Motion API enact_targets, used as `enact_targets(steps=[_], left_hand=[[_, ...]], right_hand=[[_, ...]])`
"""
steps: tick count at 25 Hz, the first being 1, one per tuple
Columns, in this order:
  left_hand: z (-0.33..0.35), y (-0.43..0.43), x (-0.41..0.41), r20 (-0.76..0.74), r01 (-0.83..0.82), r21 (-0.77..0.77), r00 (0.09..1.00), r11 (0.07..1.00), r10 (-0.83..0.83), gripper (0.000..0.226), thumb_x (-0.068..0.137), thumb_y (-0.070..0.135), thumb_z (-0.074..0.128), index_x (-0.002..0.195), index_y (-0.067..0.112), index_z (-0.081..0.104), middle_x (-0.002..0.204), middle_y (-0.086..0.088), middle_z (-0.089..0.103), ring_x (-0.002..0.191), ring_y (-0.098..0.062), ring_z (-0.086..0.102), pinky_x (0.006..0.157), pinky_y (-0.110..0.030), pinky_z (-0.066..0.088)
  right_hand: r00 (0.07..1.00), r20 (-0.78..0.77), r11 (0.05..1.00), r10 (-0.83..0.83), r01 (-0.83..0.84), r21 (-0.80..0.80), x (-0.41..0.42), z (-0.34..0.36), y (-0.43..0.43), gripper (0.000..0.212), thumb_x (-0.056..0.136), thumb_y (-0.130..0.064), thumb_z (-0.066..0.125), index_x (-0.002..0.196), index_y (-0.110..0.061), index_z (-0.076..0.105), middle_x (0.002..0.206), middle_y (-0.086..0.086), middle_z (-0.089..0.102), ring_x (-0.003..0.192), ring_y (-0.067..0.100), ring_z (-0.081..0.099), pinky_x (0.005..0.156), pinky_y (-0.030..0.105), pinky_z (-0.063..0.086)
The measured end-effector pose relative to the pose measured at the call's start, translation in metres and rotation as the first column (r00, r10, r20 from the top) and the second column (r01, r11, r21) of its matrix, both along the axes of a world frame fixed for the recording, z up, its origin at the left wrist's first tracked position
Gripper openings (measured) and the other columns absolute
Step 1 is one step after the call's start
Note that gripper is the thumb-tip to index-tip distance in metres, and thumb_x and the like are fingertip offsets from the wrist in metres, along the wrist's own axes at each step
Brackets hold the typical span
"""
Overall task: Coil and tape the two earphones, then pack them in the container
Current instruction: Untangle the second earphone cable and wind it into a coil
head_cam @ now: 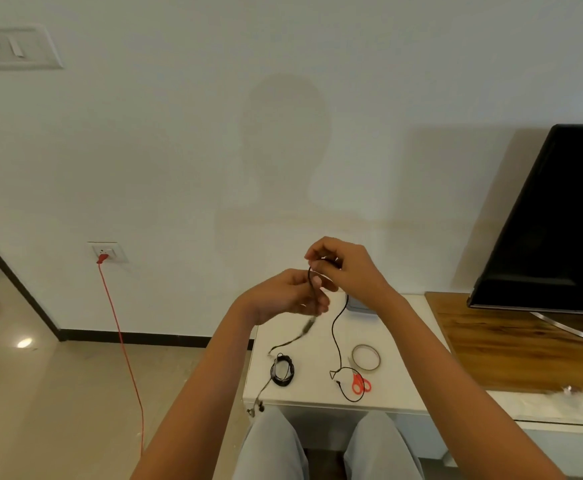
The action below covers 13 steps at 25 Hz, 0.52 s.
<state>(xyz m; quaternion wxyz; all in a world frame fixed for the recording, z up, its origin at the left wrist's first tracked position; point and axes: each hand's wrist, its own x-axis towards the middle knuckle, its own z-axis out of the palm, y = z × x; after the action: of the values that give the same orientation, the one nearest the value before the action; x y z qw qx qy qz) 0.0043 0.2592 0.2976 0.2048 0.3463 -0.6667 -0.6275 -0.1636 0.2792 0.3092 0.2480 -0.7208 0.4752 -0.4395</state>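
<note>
Between the two hands, raised above the white table (397, 368), runs the loose earphone (334, 327), a black cable. My read: the right hand (347, 268) pinches a small loop of it at the fingertips, and the left hand (292, 294) has its fingers curled round the same cable just below and to the left. Both are gripping and the hands almost touch.

From under the right hand the cable hangs straight down to the table and ends in a loose loop lying against the red-handled scissors (362, 384). A second strand drops from the left hand, down and left. It's motion-blurred, so I can't tell where it ends.

Below the left hand, on the table, lies the coiled earphone (282, 370), a tight black bundle. A thin tail runs from it off the near table edge and the earbuds dangle there. I can't tell whether it's taped.

The tape roll (366, 357) lies flat below the right hand, just beyond the scissors. The grey container (361, 308) sits behind the right wrist, mostly hidden.

Right of the hands there's a wooden top (512, 348) with a dark TV (560, 216) on it. Well left of the hands, a red cord (123, 344) runs from a wall socket (108, 251) to the floor.
</note>
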Motion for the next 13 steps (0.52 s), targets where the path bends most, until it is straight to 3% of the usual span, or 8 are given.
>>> enact_targets(steps=[2,5,7,10,13], left_hand=[[0.002,0.004,-0.001,-0.068,-0.009,0.135,0.998,0.991,0.018,0.034,0.102,0.028,0.041,0.110,0.005,0.065,0.083,-0.007,0.065,0.079,-0.017,0.066,0.086,-0.042,0.056],[-0.002,0.004,-0.003,-0.020,0.049,0.226,0.999,0.973,-0.046,0.040,0.103,0.027,0.037,0.124,-0.001,0.058,0.110,-0.019,0.068,0.101,-0.028,0.067,0.087,-0.039,0.056],[-0.012,0.005,-0.011,-0.117,0.057,0.365,0.993,0.929,-0.015,0.040,0.104,0.019,0.032,0.131,-0.003,0.051,0.125,-0.025,0.060,0.112,-0.033,0.062,0.094,-0.037,0.053],[-0.025,-0.002,-0.021,-0.359,-0.009,0.539,0.902,0.842,0.239,0.043,0.104,0.024,0.032,0.135,-0.002,0.045,0.129,-0.027,0.057,0.117,-0.035,0.059,0.094,-0.041,0.053],[-0.028,-0.016,-0.020,-0.467,-0.124,0.643,0.718,0.755,0.516,0.043,0.104,0.031,0.033,0.119,-0.004,0.053,0.108,-0.023,0.066,0.095,-0.028,0.070,0.087,-0.042,0.055]], right_hand=[[0.996,-0.080,0.998,-0.040,0.037,-0.041,-0.008,0.001,-0.002,0.019,0.089,-0.008,0.059,0.093,-0.025,0.066,0.089,-0.012,0.068,0.094,0.007,0.057,0.077,0.017,0.044],[0.996,-0.081,0.999,-0.024,0.021,-0.036,-0.007,0.000,0.002,0.025,0.090,-0.009,0.058,0.086,-0.033,0.065,0.091,-0.020,0.066,0.106,0.006,0.047,0.083,0.013,0.034],[0.996,0.049,0.997,0.081,-0.080,-0.006,-0.002,0.003,0.005,0.022,0.090,-0.007,0.059,0.082,-0.026,0.066,0.087,-0.015,0.066,0.100,0.012,0.054,0.086,0.023,0.039],[0.890,0.336,0.946,0.309,-0.324,-0.011,0.001,0.004,0.011,0.023,0.087,0.007,0.053,0.082,-0.012,0.065,0.081,0.000,0.063,0.083,0.017,0.058,0.080,0.028,0.048],[0.702,0.575,0.853,0.420,-0.521,0.013,-0.011,0.000,0.018,0.025,0.084,0.009,0.052,0.080,-0.011,0.065,0.079,0.006,0.063,0.077,0.017,0.058,0.074,0.025,0.050]])
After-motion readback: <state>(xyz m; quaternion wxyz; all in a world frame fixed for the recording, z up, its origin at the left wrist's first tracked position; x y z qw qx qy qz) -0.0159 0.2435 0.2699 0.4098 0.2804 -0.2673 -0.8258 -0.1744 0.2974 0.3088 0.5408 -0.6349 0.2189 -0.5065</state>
